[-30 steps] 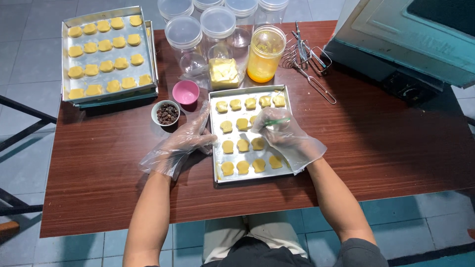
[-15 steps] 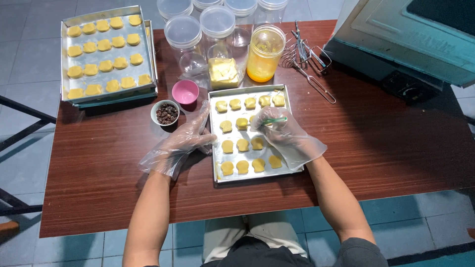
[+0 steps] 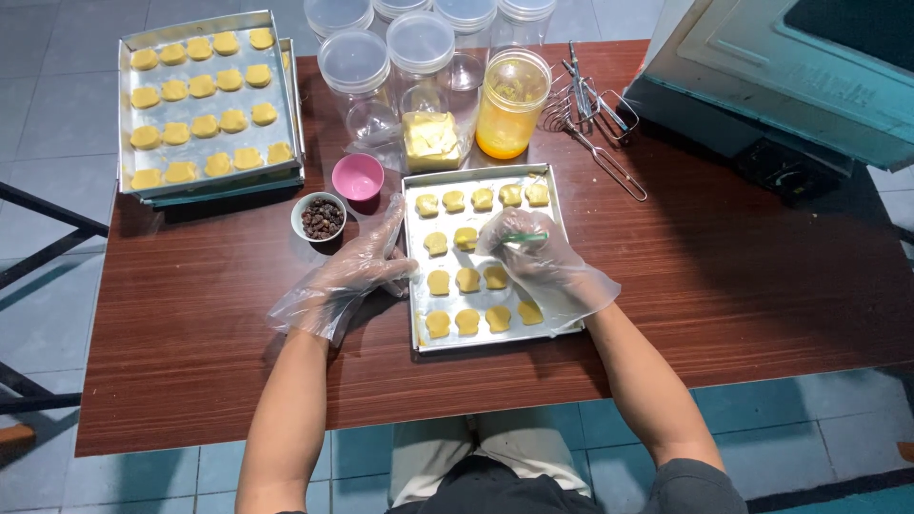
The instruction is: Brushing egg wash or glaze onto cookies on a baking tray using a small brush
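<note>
- Thirteen or so pale yellow dough pieces (image 3: 466,280) lay in rows on a shallow metal baking tray (image 3: 554,200) near the front middle of the brown desk (image 3: 762,286); they looked soft and unbaked, likely to dent or smear under a firm pinch, so each was best lifted by its edges or left lying.
- One thin green-handled tool (image 3: 526,237), perhaps a small brush, was held in the right hand (image 3: 538,266), whose gloved fingers were closed around it above the tray's upper middle rows; light and stiff, it seemed best gripped like a pen.
- Fingers of the left hand (image 3: 357,271), also in a loose clear plastic glove, lay spread and flat, their tips touching the tray's left rim and clamped on nothing.
- Such gloves looked slippery, and the tray seemed light enough to slide, so bracing it at the rim made sense.
- Just beyond the left hand stood a small bowl of dark bits (image 3: 321,218) and a pink cup (image 3: 358,177).
- Farther back stood clear lidded jars (image 3: 419,57), one jar of orange-yellow liquid (image 3: 511,105), wire beaters (image 3: 590,114) and a second filled tray (image 3: 205,100).
</note>
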